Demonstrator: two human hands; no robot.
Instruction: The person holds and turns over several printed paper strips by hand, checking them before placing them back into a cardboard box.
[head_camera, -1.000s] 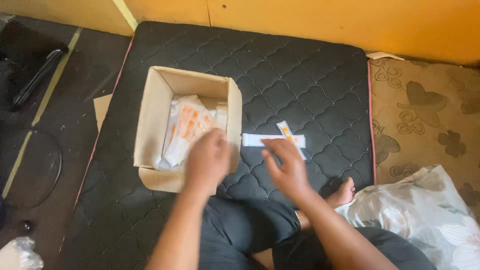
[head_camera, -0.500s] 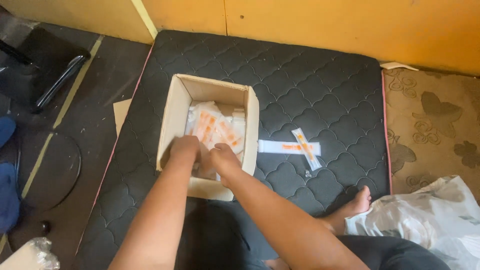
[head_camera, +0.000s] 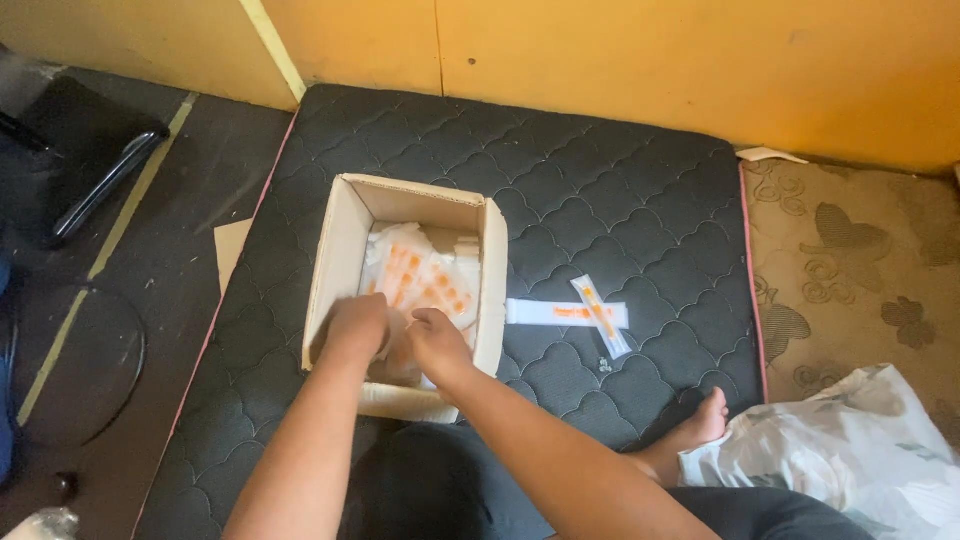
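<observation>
An open cardboard box (head_camera: 338, 245) stands on a black quilted mattress (head_camera: 600, 180). It holds several white sachets with orange stripes (head_camera: 420, 280). Both of my hands reach into the near end of the box. My left hand (head_camera: 355, 328) rests on the sachets, fingers curled downward. My right hand (head_camera: 433, 340) is beside it, fingers bent into the pile. What each hand grips is hidden by the hands themselves. Two more sachets (head_camera: 580, 313) lie crossed on the mattress just right of the box.
A yellow wall (head_camera: 650, 60) runs along the back. A brown patterned mat (head_camera: 860, 260) lies to the right, with a floral plastic bag (head_camera: 850, 460) near my bare foot (head_camera: 695, 430). Dark floor with a black chair (head_camera: 80, 170) is to the left.
My right hand left the loose sachets on the mattress and moved left into the box. Both hands now dig among the sachets inside.
</observation>
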